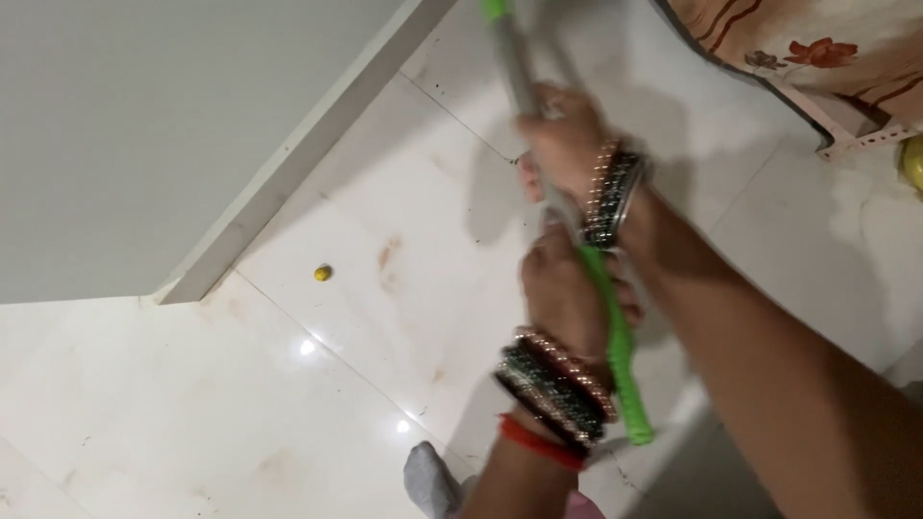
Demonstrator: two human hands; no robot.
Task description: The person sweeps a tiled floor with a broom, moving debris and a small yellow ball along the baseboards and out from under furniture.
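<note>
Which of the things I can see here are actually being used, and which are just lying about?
In use:
- long handle, grey with green grip, held in both hands
- left hand, lower on the green grip
- right hand, higher on the grey part

Lying about:
- small yellow object on the white floor tiles
- flowered cloth, top right
- grey sock
</note>
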